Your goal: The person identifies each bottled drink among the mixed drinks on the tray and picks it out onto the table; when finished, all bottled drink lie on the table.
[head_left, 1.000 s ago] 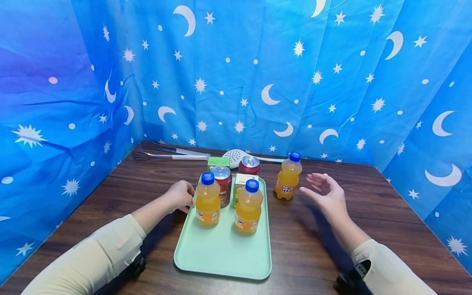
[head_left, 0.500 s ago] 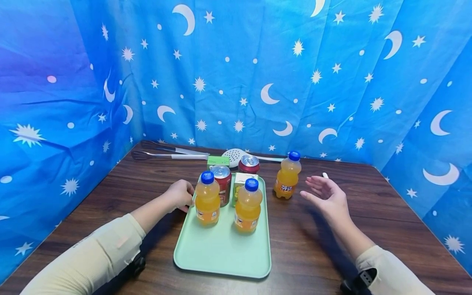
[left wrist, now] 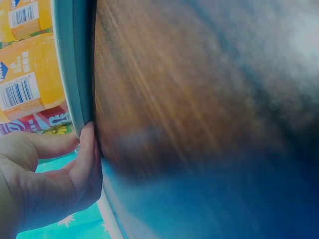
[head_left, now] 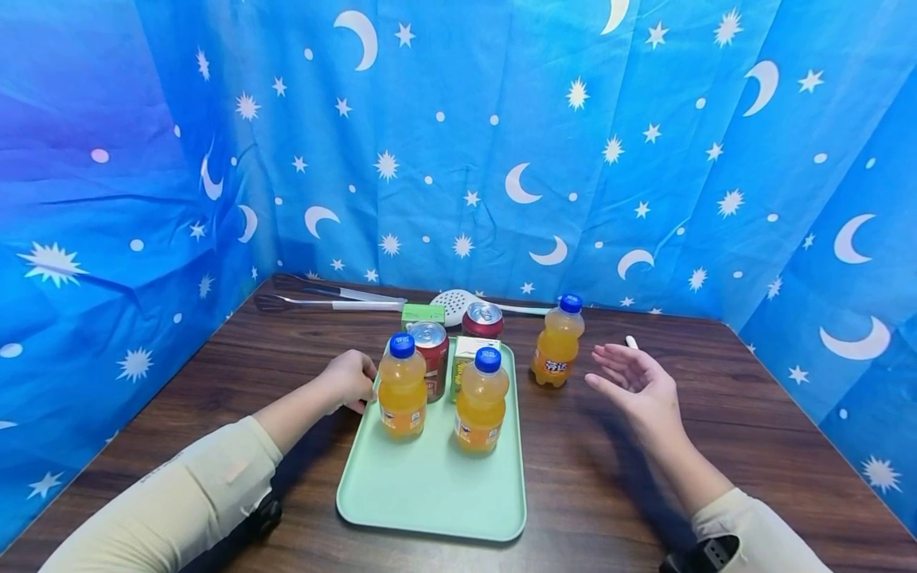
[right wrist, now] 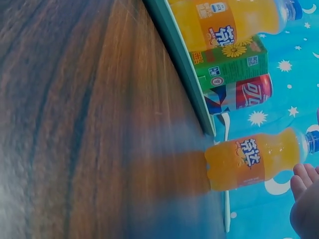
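My left hand [head_left: 349, 380] pinches the left rim of a pale green tray [head_left: 430, 497], thumb inside and fingers outside in the left wrist view. Two orange soda bottles [head_left: 403, 398] with blue caps stand upright on the tray. Behind them are a red soda can [head_left: 435, 370] and a juice carton [head_left: 466, 362], partly hidden. A third orange soda bottle [head_left: 555, 350] stands on the table right of the tray. Beside it, my right hand [head_left: 645, 390] is held with fingers extended and thumb apart, not touching the bottle and holding nothing.
Around the tray's far end are another soda can [head_left: 482, 320] and a green carton [head_left: 423, 316]. A white slotted skimmer [head_left: 453, 306] and long-handled utensils [head_left: 344, 304] lie along the back. A white tip [head_left: 630, 341] shows behind my right hand. Star-patterned cloth [head_left: 458, 159] encloses the table.
My right hand has shifted slightly right and toward me, and the white tip behind it has come into sight. The left hand, tray and bottles stay in place.
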The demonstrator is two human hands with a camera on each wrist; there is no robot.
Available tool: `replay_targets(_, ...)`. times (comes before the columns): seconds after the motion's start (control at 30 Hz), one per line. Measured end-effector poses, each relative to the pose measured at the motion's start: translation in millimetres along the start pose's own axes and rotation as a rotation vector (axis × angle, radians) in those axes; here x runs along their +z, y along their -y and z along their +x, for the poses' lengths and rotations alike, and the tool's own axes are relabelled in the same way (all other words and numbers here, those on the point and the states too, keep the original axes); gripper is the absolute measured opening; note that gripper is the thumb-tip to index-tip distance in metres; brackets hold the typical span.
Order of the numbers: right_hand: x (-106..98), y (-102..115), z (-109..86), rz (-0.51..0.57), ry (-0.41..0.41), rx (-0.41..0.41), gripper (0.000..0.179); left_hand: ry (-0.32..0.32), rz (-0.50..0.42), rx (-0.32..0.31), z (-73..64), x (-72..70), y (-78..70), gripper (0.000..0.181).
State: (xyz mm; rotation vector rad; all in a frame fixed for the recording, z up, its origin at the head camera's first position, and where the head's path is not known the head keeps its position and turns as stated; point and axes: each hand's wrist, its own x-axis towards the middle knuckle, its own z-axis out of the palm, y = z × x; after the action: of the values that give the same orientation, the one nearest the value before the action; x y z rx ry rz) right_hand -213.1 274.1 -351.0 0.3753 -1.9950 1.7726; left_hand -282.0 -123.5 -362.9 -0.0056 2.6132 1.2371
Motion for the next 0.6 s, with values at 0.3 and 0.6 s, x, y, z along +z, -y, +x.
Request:
replay_targets(0.3, 6.5, 10.2, -3.3, -0.052, 0.045, 0.008, 0.049, 0.002, -0.002, 0.007, -0.5, 0.3, 0.2, 0.025)
replay_targets(0.6, 12.8, 13.5, -6.7, -0.024, 0.117, -0.026, 0.050, -0.005, -0.013, 0.016, -0.6, 0.8, -0.2, 0.024)
